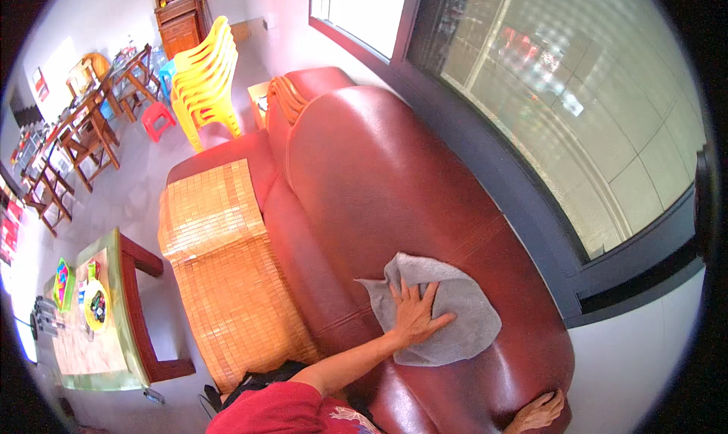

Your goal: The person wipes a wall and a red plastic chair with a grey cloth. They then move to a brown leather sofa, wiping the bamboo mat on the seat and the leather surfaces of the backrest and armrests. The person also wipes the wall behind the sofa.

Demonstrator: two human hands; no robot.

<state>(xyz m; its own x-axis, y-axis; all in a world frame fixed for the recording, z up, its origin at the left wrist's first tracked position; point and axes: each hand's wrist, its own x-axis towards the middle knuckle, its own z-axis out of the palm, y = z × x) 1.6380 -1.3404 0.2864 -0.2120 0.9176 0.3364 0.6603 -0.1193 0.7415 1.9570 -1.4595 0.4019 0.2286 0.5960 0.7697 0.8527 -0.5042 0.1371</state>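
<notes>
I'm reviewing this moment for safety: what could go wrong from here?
The grey cloth might slide or bunch under the spread left hand, since the red sofa beneath it looks smooth and shiny. The right hand appears to rest on the sofa's rounded end, so it could slip if leaned on. The tiled mat draped over the seat might shift if knocked.

sofa [371, 176] cropped below, wooden cabinet [180, 32] cropped above
</notes>
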